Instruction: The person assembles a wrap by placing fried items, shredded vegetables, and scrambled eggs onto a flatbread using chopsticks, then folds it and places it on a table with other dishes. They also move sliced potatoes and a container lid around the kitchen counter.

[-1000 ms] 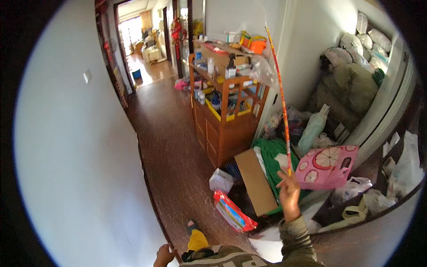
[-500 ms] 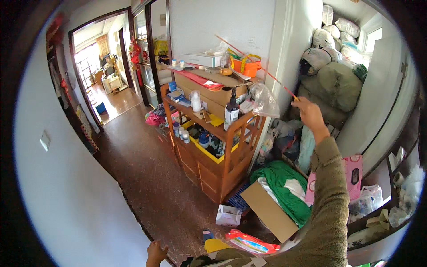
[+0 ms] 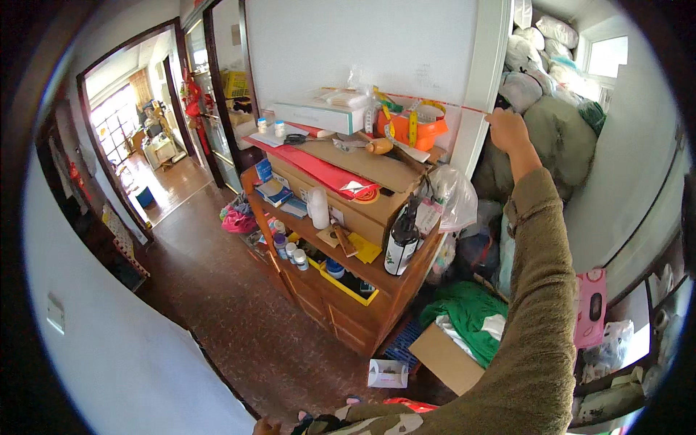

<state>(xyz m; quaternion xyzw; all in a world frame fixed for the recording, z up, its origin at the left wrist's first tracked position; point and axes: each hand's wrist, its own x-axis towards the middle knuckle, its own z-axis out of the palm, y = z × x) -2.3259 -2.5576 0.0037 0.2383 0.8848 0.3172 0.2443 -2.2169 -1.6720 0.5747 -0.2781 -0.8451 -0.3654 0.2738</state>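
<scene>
My right hand (image 3: 509, 132) is raised at the white door frame, its fingers closed on one end of a thin red stick (image 3: 471, 109). The stick reaches left, behind an orange basket (image 3: 412, 130) that has a yellow measuring tape (image 3: 413, 129) on it. Below the basket is a cardboard box (image 3: 339, 190) on a wooden shelf unit (image 3: 371, 319). A wooden-handled tool (image 3: 378, 146) and black-handled scissors (image 3: 296, 138) lie on the box. Only a little of my left hand (image 3: 267, 426) shows at the lower edge, and its fingers are mostly hidden.
A dark pump bottle (image 3: 402, 243) and a clear plastic bag (image 3: 455, 196) are at the shelf's near right corner. Stuffed sacks (image 3: 558, 138) fill the room behind the door frame. On the floor are an open carton (image 3: 442, 355) with green cloth (image 3: 471, 312) and a small white box (image 3: 388, 373).
My right hand has risen with the stick, which now lies more level behind the orange basket. The shelf appears closer. My left hand has dropped toward the lower edge.
</scene>
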